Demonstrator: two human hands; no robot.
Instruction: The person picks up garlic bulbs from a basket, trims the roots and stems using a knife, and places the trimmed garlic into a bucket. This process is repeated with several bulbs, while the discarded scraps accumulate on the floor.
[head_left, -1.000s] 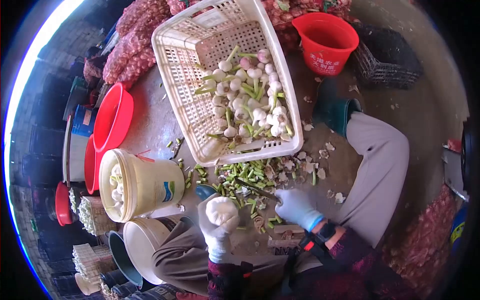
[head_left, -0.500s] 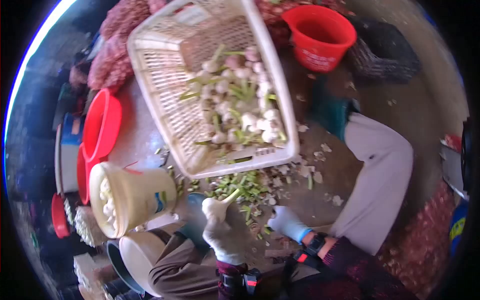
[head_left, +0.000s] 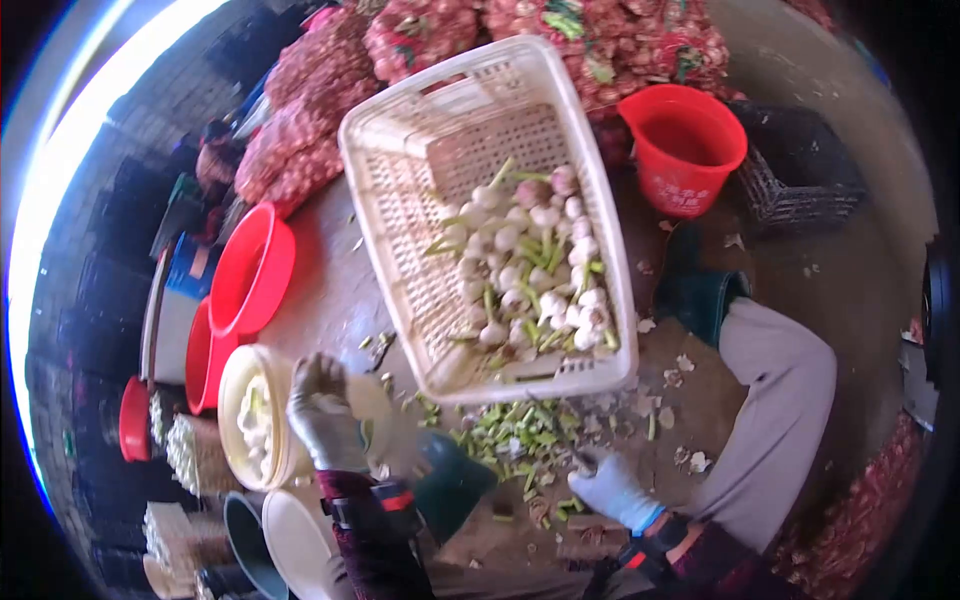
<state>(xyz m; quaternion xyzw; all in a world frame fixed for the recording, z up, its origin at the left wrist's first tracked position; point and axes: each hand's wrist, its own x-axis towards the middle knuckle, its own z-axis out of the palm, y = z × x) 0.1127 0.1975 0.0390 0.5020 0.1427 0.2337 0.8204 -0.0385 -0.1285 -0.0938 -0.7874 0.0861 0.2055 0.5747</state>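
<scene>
Mesh sacks (head_left: 300,150) packed with pinkish bulbs form the largest mass, piled from 10 to 1 o'clock. In front of them, at 12 o'clock, stands a white slatted crate (head_left: 400,225); a lower black crate (head_left: 805,195) lies at 2 o'clock. Between the two crates, also toward 2 o'clock, is a red spouted pail (head_left: 682,190). At 8 o'clock a cream bucket (head_left: 293,450) presents its mouth to the viewer, with white garlic bulbs (head_left: 257,425) inside.

The gloved left hand (head_left: 322,405), also at 8 o'clock, overlaps the bucket's side just beside the rim, fingers bent; whether it grasps anything, or touches the bucket, cannot be told. The gloved right hand (head_left: 615,492), at 5 o'clock, is closed around a knife (head_left: 577,456), whose blade is blurred and points toward 11 o'clock. Stemmed garlic (head_left: 530,265) lies heaped in the white crate, mainly toward its 4 o'clock side. Smallest are the cut green stem pieces (head_left: 510,432), scattered on the floor at 6 o'clock, just below the crate.
</scene>
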